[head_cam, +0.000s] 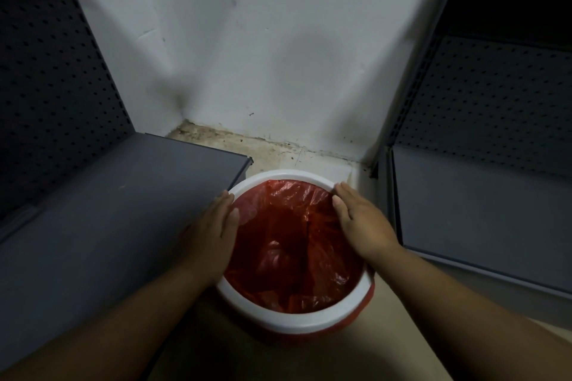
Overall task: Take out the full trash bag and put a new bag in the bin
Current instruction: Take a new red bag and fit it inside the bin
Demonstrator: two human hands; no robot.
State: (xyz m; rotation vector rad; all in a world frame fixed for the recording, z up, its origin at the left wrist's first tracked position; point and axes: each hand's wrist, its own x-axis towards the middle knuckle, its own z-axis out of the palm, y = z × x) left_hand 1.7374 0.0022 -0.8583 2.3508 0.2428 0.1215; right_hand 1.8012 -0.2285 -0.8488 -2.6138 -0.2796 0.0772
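Note:
A round bin stands on the floor in a corner, with a white ring [280,310] around its top. A red plastic bag [294,244] lines the inside, and its edge folds out under the ring at the front right. The bag looks empty and crumpled. My left hand [213,226] lies flat on the ring's left side, fingers together. My right hand [360,219] rests flat on the ring's right side, thumb toward the bag. Neither hand grips anything.
A grey metal shelf [130,195] with a perforated back panel stands close on the left, touching the bin's rim. A similar grey shelf [479,210] stands on the right. A white wall [263,56] is behind, with a dirty floor strip [247,145] at its base.

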